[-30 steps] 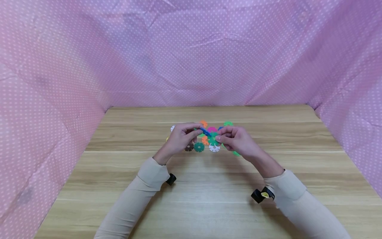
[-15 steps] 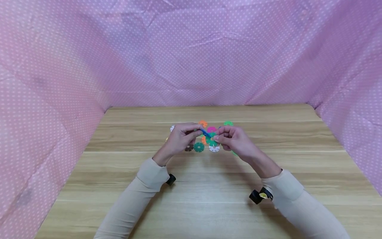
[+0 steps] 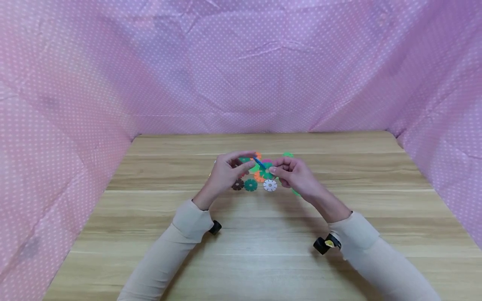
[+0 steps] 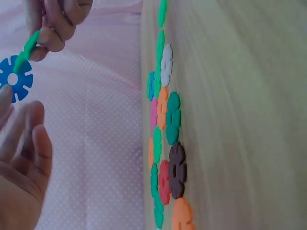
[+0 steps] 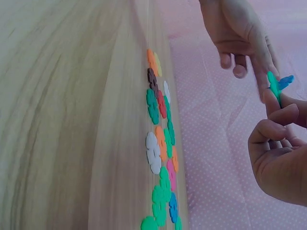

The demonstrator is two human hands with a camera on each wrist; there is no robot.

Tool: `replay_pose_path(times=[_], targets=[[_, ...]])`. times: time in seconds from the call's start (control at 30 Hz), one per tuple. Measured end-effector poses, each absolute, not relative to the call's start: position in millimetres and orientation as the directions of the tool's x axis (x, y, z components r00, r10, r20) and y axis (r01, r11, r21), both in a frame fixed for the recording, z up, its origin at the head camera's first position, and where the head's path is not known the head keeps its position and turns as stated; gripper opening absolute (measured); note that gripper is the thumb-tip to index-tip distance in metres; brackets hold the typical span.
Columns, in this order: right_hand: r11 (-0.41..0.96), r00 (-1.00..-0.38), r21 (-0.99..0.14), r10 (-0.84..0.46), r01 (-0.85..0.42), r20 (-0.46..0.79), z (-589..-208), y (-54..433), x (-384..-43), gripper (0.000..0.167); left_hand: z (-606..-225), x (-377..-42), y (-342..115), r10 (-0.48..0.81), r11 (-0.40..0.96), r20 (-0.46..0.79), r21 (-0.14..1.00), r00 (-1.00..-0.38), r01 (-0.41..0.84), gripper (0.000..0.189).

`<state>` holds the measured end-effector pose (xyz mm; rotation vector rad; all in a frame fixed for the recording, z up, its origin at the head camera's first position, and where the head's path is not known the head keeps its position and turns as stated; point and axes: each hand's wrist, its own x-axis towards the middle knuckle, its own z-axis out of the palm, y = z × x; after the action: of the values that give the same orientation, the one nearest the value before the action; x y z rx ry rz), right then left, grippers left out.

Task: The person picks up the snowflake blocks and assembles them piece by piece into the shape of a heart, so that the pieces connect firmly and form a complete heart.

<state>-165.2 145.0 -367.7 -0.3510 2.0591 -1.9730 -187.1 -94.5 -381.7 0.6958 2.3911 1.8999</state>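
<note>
Over the table, my right hand [image 3: 295, 175] pinches a green notched disc [image 3: 267, 171] between thumb and fingers. A blue notched disc [image 4: 20, 79] is slotted into the green one at an angle, so the two make a joined pair. My left hand [image 3: 227, 171] is beside the blue disc, thumb and index finger apart. In the left wrist view a fingertip overlaps the blue disc's edge; whether it presses there I cannot tell. The other left fingers [image 4: 42, 148] are loosely bent and hold nothing.
Several flat notched discs lie on the wooden table [image 3: 241, 259] beneath the hands, among them a white disc [image 3: 270, 185], a dark green disc [image 3: 250, 185], a brown disc [image 3: 237, 184] and an orange disc [image 5: 160, 143]. A pink dotted cloth [image 3: 241, 75] surrounds the table.
The left thumb and index finger have spread from their pinch on the blue disc. My right hand has shifted slightly left and up with the joined discs.
</note>
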Motion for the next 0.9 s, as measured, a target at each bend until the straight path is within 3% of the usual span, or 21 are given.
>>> replay_pose_path(times=[0.33, 0.53, 0.9], targets=[[0.035, -0.956, -0.999, -0.292, 0.010, -0.020, -369.2, 146.6, -168.5, 0.014, -392.7, -169.2, -85.3, 0.350, 0.081, 0.071, 0.991, -0.934, 0.106, 0.034], [0.015, -0.952, -1.000, -0.306, 0.026, -0.029, -373.1, 144.4, -167.5, 0.012, -395.8, -161.5, -67.1, 0.313, 0.038, 0.070, 0.996, -0.947, 0.086, 0.026], [0.106, -0.949, -0.994, -0.315, -0.005, -0.029, -376.5, 149.5, -169.2, 0.020, -396.1, -160.7, -58.8, 0.276, -0.019, 0.064, 0.998, -0.959, 0.061, 0.016]])
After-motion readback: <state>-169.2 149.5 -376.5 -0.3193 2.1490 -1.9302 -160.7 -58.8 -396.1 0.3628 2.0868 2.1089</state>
